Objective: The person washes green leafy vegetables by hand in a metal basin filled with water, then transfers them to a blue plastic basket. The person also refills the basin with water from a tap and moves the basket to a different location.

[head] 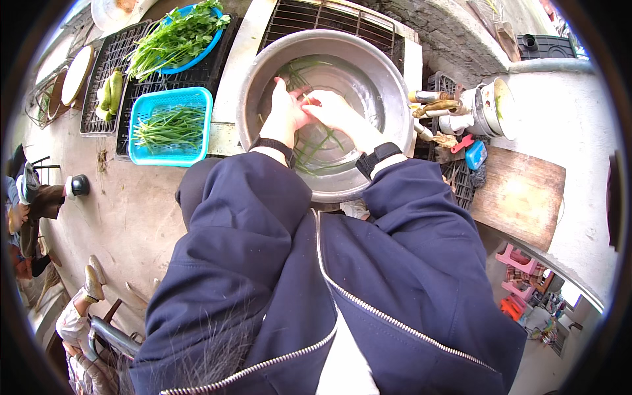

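Observation:
A large metal basin (395,98) of water is in front of me, with long green stalks (316,153) floating in it at the near side and more at the far left. Over the water my left hand (288,109) is turned partly palm up. My right hand (332,109) meets it, and its fingertips pinch a thin green stalk against the left fingers. Whether the left fingers also grip the stalk cannot be told. To the left, a turquoise plastic basket (170,160) holds more thin green stalks. A round blue basket (185,68) beyond it is heaped with leafy greens (173,39).
Black plastic crates (98,129) lie under the baskets, one bearing green gourds (112,94). A metal rack (326,15) is behind the basin. At right are a pot (498,108), brushes (434,103) and a wooden board (518,192). Other people sit at the far left.

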Available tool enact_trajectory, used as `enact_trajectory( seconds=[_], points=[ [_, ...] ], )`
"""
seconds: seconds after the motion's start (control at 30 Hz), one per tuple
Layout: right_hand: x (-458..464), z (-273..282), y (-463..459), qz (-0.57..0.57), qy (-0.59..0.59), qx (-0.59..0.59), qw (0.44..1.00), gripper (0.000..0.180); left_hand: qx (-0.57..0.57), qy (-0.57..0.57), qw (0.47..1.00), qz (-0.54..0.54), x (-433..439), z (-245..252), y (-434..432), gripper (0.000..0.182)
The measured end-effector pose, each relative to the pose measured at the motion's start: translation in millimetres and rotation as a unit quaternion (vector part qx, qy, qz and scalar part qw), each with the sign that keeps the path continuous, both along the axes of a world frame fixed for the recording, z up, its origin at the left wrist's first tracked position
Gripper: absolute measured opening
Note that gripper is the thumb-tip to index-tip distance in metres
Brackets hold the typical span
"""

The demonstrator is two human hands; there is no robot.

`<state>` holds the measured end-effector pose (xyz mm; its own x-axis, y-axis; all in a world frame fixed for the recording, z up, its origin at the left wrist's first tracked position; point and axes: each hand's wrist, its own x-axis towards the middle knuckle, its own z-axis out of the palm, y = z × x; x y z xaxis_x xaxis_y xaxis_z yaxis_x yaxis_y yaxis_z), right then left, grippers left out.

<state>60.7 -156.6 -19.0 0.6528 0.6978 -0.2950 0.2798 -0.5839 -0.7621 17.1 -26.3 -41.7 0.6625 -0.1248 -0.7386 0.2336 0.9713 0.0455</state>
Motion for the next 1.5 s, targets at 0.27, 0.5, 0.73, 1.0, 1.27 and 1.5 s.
enact_trajectory(
  seconds=[0.27, 0.5, 0.73, 1.0, 1.27, 1.5],
  points=[
    [13, -21, -18, 0.048, -0.162, -0.042, 0.985, 0.024, 0.125, 0.059, 0.989, -0.045, 3, -13, -1, 0.087],
    [53, -30, -68, -0.13, -0.291, -0.176, 0.931, 0.023, 0.628, 0.031, 0.688, -0.363, -3, -1, 1, 0.042],
    [73, -19, -34, -0.316, 0.057, 0.133, 0.938, 0.019, 0.569, -0.095, 0.521, -0.628, -3, -11, -14, 0.042],
    [75, -50, 52, -0.512, 0.387, 0.237, 0.729, 0.023, 0.494, -0.054, 0.65, -0.575, -19, 2, -16, 0.017],
    [77, -73, 6, -0.466, -0.067, -0.101, 0.876, 0.032, 0.559, 0.044, 0.666, -0.491, -16, -17, -6, 0.013],
    [78, -71, -31, -0.284, -0.223, -0.195, 0.912, 0.021, 0.431, -0.015, 0.74, -0.515, -20, -37, -12, 0.013]
  ],
)
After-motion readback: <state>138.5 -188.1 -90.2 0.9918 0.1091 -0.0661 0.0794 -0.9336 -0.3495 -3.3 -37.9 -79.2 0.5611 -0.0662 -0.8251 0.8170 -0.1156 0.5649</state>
